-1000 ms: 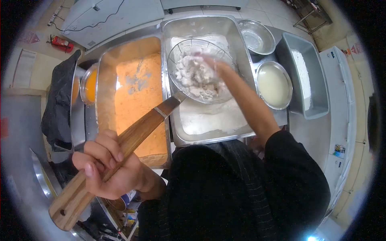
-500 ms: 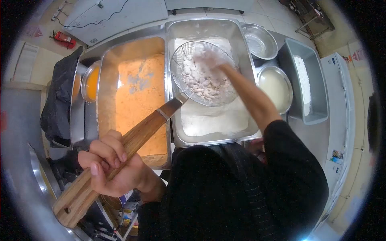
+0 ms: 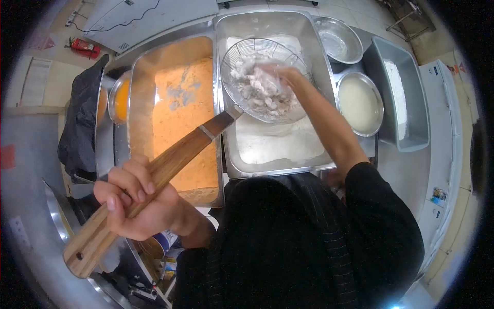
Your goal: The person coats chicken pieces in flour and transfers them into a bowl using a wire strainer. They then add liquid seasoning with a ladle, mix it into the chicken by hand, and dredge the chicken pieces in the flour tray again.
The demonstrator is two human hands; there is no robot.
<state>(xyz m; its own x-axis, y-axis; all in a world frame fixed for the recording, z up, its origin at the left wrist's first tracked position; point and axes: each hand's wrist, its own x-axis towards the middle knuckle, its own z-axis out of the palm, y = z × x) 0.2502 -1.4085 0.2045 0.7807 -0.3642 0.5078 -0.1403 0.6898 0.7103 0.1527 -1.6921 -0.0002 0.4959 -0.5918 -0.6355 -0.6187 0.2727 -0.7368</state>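
My left hand (image 3: 139, 198) is closed round the wooden handle (image 3: 180, 152) of a wire strainer (image 3: 239, 49). The strainer's basket hangs over a metal tray (image 3: 272, 167) with white flour (image 3: 272, 147) in it. Pale, flour-coated pieces (image 3: 265, 95) lie in the basket. My right hand (image 3: 275, 74) is in the basket among these pieces; its fingers are smeared by motion, so their grip cannot be made out.
Left of the flour tray is a metal tray of orange powder (image 3: 185, 121), then a bowl of orange liquid (image 3: 122, 100). To the right stand a bowl of pale liquid (image 3: 358, 104), a metal bowl (image 3: 337, 41) and a grey tub (image 3: 416, 113) holding white powder.
My right hand has moved about over the pieces in the basket, which have shifted and tumbled. My left hand keeps its hold on the handle. The whole view has shifted slightly.
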